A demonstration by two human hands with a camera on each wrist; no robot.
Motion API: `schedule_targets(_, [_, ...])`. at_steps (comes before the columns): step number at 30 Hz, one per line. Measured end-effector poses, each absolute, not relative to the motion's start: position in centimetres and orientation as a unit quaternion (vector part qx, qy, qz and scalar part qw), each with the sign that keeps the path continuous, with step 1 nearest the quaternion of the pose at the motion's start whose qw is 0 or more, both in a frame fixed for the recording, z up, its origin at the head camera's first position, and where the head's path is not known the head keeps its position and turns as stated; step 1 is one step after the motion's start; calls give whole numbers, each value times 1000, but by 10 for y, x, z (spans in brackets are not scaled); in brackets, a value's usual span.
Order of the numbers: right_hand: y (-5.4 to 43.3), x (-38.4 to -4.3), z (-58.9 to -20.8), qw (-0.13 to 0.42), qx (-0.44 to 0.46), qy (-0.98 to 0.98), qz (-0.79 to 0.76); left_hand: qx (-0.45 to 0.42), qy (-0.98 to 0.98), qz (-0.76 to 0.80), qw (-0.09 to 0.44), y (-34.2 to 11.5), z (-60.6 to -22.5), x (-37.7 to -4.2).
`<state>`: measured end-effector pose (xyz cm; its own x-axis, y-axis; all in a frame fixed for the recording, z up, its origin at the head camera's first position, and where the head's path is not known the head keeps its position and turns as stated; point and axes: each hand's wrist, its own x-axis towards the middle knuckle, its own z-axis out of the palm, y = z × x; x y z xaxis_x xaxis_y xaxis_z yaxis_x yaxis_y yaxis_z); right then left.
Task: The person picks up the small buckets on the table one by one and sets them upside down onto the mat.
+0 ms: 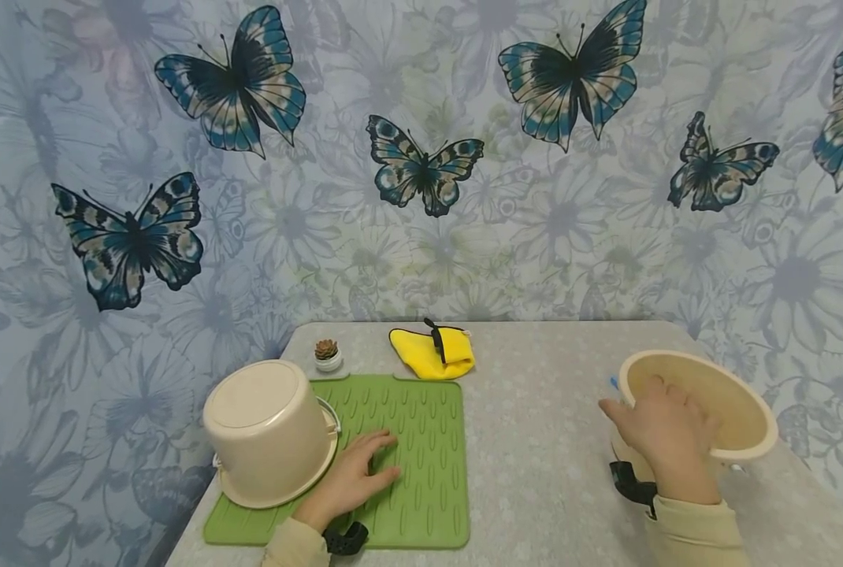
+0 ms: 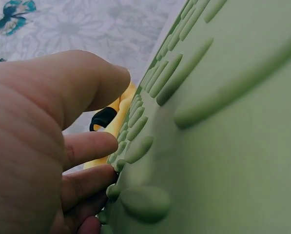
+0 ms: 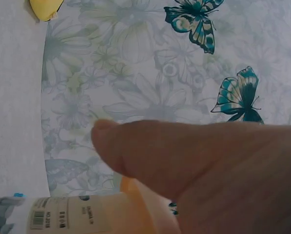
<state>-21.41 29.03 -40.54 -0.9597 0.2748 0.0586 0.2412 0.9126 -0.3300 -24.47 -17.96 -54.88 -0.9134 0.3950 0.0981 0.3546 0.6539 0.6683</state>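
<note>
My left hand (image 1: 354, 476) is low over a green ridged mat (image 1: 432, 472), its fingers loosely extended and nothing in its grasp. In the left wrist view the fingertips (image 2: 106, 144) come close to the mat's ridges; whether they touch is unclear. Beside this hand, a cream bucket (image 1: 265, 425) stands upside down on the mat. At the right, my right hand (image 1: 666, 433) is over the mouth of a second cream bucket (image 1: 755, 433), which leans with its opening upward. Its thumb (image 3: 135, 146) sticks out past the rim, and the other fingers are spread over the inside.
A folded yellow cloth item (image 1: 421, 350) with a black strap lies behind the mat. A small succulent in a white pot (image 1: 328, 358) stands at the back left. The pale table (image 1: 535, 441) runs back to a butterfly-patterned wall (image 1: 421, 260).
</note>
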Motion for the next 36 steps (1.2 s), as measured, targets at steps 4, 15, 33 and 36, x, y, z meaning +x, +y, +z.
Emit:
schedule_targets(4, [300, -217, -407, -14, -110, -981, 157, 205, 911, 357, 25, -179, -549, -245])
schedule_targets(15, [301, -220, -411, -2, -75, -988, 135, 206, 910, 358, 30, -179, -551, -245])
schedule_targets(33, [304, -219, -407, -19, -68, -986, 151, 212, 911, 351, 30, -180, -552, -246])
schedule_targets(36, [308, -219, -403, -15, -62, -984, 166, 214, 912, 348, 25, -181, -552, -246])
